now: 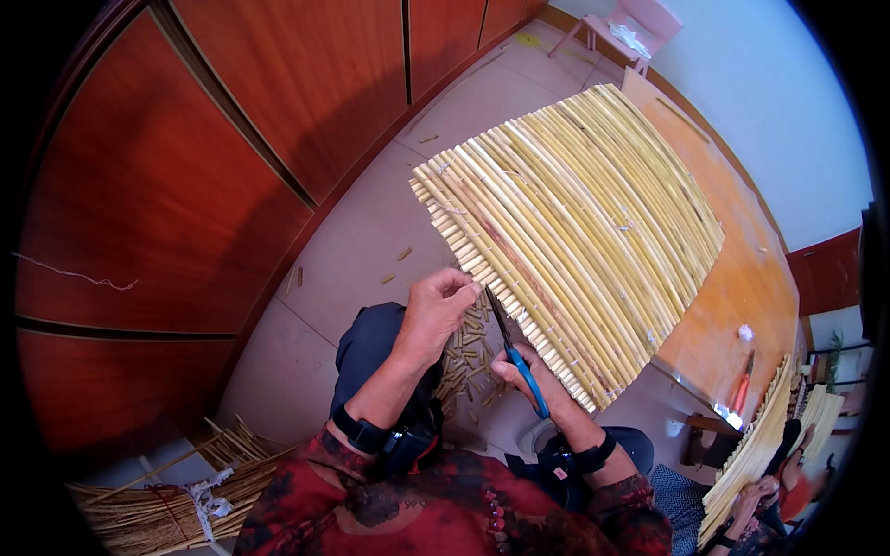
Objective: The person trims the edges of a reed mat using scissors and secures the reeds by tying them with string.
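Note:
A mat of straw-coloured reed stalks (575, 232), bound with thin thread, stretches out in front of me, its far part over a wooden table. At its near left edge, my left hand (438, 313) is closed, thumb and forefinger pinching the end of a reed stalk. My right hand (540, 372) grips blue-handled scissors (523, 371), their dark blades pointing up at that edge beside my left fingertips. Part of the right hand lies behind the handles and under the mat's edge. Cut reed pieces (456, 372) lie scattered on the floor below.
The wooden table (732, 241) carries red-handled scissors (742, 391) and a small white ball (744, 332). Tied reed bundles (139, 514) lie at lower left. Red-brown cabinets (139, 176) line the left; a pink chair (640, 28) stands far back. Another person's hands (751, 500) hold a mat at right.

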{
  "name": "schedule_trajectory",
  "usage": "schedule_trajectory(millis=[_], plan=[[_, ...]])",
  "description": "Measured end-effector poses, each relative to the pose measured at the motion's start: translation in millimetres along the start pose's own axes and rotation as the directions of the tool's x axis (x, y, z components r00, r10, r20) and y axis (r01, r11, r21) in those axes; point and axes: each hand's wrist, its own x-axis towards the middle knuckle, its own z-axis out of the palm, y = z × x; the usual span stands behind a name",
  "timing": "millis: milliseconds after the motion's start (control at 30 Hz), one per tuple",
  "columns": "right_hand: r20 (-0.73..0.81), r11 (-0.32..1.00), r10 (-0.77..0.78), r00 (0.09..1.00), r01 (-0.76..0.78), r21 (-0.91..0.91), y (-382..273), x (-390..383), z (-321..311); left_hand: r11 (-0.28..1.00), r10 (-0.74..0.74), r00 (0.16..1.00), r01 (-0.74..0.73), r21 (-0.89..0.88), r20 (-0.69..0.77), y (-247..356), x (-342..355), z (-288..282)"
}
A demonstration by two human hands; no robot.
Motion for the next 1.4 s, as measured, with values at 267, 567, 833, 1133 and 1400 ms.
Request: schedule_trajectory(millis=[267,567,833,1133,1400], plan=[[-0.019,1.000,-0.004,1.000,0.004,-0.008,-1,-2,0,1.000,-0.015,1.000,0.015,-0.018,-0.003,2,0,2],[-0.048,0.995,0.030,0.998,-0.025,0.095,-1,3,-1,1.000,0.007,1.000,-0.007,-0.019,0.007,1,2,3],[-0.051,0.983,0.041,0.998,-0.031,0.180,6,4,-1,0.999,-0.020,1.000,0.021,-0.047,0.010,-1,1,4],[-0.062,0.996,-0.087,0.994,0.084,-0.040,18,0,-7,0.999,0.026,0.998,-0.024,0.027,-0.052,0,-2,2],[0.028,0.989,0.040,0.999,-0.044,0.144,7,-3,-2,1.000,0.008,0.998,-0.009,-0.008,-0.057,0,-1,6]])
